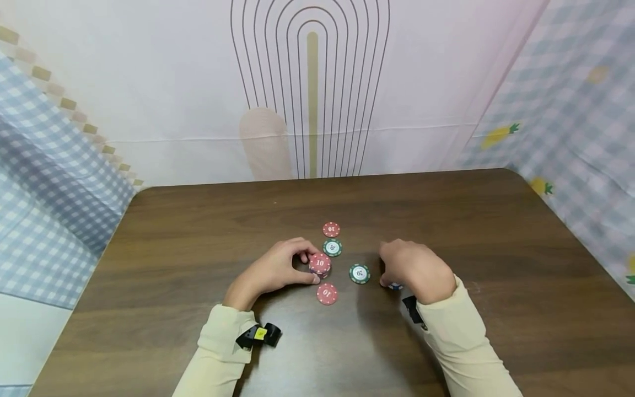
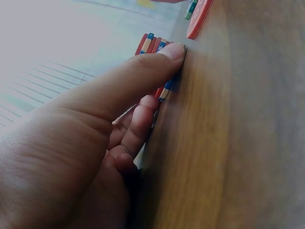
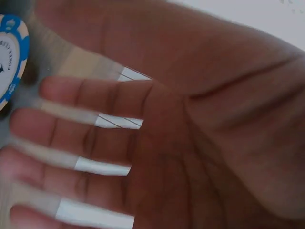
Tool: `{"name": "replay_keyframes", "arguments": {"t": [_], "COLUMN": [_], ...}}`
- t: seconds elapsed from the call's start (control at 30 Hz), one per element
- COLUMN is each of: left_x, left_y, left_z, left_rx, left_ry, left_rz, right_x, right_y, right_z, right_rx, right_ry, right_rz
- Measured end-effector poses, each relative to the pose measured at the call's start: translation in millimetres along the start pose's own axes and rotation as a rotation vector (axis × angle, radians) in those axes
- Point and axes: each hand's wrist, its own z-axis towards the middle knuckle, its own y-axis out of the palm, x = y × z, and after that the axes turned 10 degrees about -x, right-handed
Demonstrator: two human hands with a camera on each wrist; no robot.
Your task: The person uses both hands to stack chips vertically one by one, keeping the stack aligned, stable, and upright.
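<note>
The left hand (image 1: 270, 270) grips a red-topped chip stack (image 1: 319, 263). The right hand (image 1: 416, 268), grip wide, is near a blue chip (image 1: 396, 286).

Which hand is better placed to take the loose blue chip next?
Probably the right hand: it looks empty and is right by the loose blue chip. The left hand is farther away, holding the chip stack.
</note>
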Motion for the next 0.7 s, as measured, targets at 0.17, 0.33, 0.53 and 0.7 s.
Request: {"name": "replay_keyframes", "arguments": {"t": [0.17,0.33,0.53,0.7], "left_x": [-0.5,1.5,2.3,0.4], "left_y": [-0.3,-2.7,-2.6,0.0], "left_z": [-0.3,-0.3,-0.4,-0.5], "left_rx": [0.000,0.002,-0.005,-0.009], "left_ry": [0.005,0.001,-0.007,-0.026], "left_rz": [-0.006,-0.004,-0.008,-0.016], "right_x": [-1.6,-4.2,-5.3,-5.1], "right_y": [2.0,1.5,2.3,4.9], "right_z": [0.9,4.9,9.0,10.8], "right_rx": [-0.019,-0.033,-0.045,-0.034], "right_ry": [0.065,0.091,0.076,0.059], "right_rz": [0.010,0.026,-0.022,-0.044]}}
